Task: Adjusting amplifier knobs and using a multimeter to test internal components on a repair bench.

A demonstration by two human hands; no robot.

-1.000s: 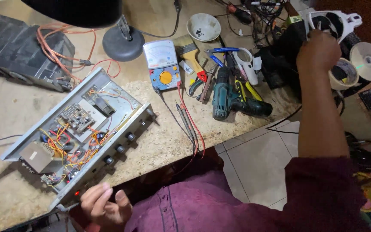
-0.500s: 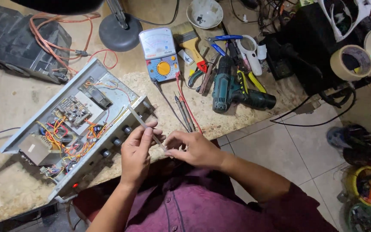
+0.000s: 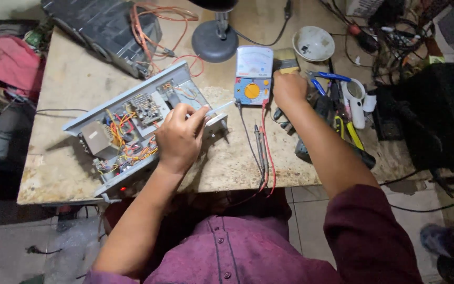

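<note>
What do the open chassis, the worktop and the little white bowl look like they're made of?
Open chassis: likely painted sheet metal, thin folded grey walls. Worktop: stone or terrazzo-like slab, speckled beige, matte, worn. White bowl: glossy, ceramic or plastic; can't tell which.

Head view: left hand (image 3: 181, 138) at centre pinches a thin white strip (image 3: 220, 108) over the opened grey chassis (image 3: 132, 126) at 9 o'clock; right hand (image 3: 289, 89) rests beside the analogue multimeter (image 3: 253, 76) at 12 o'clock; white bowl (image 3: 313, 43) at 1 o'clock.
</note>
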